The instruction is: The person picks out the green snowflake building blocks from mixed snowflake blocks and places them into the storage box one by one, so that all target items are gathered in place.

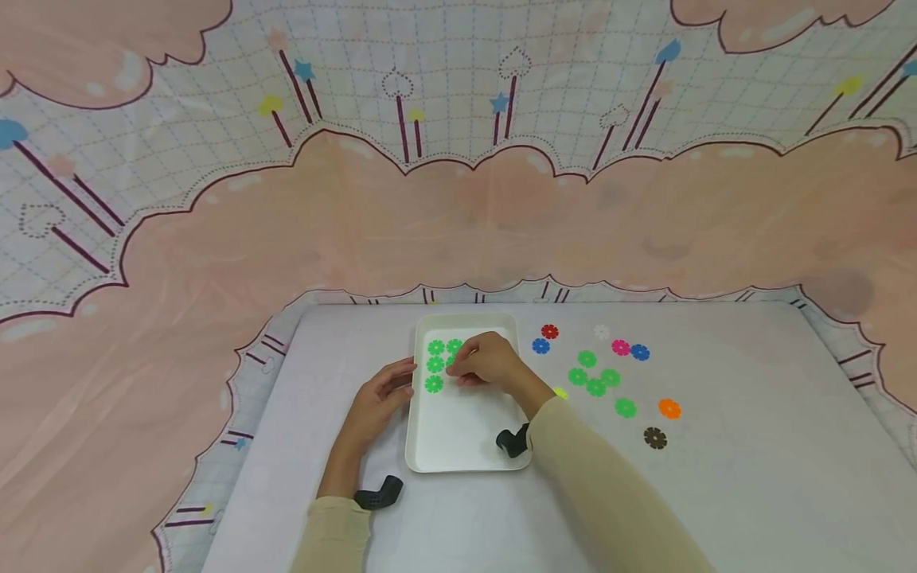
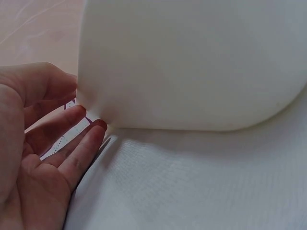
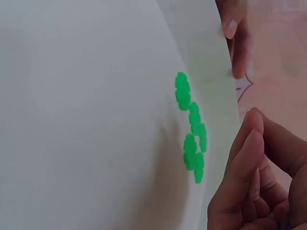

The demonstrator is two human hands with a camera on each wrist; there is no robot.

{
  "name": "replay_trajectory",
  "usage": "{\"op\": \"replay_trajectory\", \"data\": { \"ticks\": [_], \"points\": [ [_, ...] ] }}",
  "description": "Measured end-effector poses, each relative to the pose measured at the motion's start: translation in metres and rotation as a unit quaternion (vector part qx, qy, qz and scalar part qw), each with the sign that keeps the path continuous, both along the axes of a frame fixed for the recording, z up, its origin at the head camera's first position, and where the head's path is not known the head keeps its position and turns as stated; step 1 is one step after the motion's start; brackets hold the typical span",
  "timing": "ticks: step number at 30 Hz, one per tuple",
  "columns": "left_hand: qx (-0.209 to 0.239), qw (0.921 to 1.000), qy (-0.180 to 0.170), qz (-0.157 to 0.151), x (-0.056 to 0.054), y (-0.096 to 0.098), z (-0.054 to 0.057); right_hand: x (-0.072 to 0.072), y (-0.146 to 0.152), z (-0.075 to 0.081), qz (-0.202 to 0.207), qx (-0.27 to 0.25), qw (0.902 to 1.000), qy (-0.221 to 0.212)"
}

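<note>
My left hand [image 1: 380,402] rests against the left edge of a white rectangular tray [image 1: 466,446]; in the left wrist view its fingertips [image 2: 98,125] touch the tray's side. Over the tray's upper part is my right hand [image 1: 490,360]. Its thumb and index finger meet at the tips in the right wrist view, and nothing shows between them. Several green notched discs [image 1: 433,383] lie in two columns at the tray's upper left, partly behind the right fingers. In the right wrist view these green discs [image 3: 182,91] lie flat on the tray floor.
Right of the tray lie more green discs [image 1: 595,387], blue discs [image 1: 540,346], and red [image 1: 549,331], pink [image 1: 620,347], white [image 1: 602,332], orange [image 1: 669,408] and black [image 1: 655,438] ones. A yellow disc [image 1: 561,392] is partly hidden by the right forearm. White cloth [image 1: 752,477] covers the table.
</note>
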State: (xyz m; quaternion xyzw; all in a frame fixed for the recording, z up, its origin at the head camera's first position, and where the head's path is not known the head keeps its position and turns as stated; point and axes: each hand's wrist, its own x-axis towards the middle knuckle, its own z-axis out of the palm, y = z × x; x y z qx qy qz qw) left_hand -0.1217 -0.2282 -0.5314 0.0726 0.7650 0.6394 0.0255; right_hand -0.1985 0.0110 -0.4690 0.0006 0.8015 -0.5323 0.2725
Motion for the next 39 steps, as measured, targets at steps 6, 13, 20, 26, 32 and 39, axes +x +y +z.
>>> {"op": "replay_trajectory", "data": {
  "ticks": [6,13,20,26,32,39],
  "points": [
    [-0.004,1.0000,0.003,0.002,0.000,0.000,0.000,0.001,0.026,0.017,0.022,0.014,0.9992,0.031],
    [-0.011,0.9999,0.004,0.003,-0.001,0.000,-0.002,0.003,0.073,0.029,0.048,0.023,0.9968,0.060],
    [-0.003,1.0000,0.005,-0.001,0.000,-0.001,-0.001,0.007,0.118,0.030,0.048,0.091,0.9913,0.082],
    [0.002,1.0000,0.002,-0.002,0.000,0.000,-0.001,0.013,0.155,0.027,0.061,0.128,0.9855,0.094],
    [-0.003,1.0000,-0.002,0.005,0.000,0.000,-0.001,0.018,0.192,0.020,0.083,0.179,0.9720,0.127],
    [-0.003,1.0000,-0.003,0.004,0.001,0.000,-0.001,0.029,0.225,0.011,0.081,0.214,0.9641,0.135]
  ]
}}
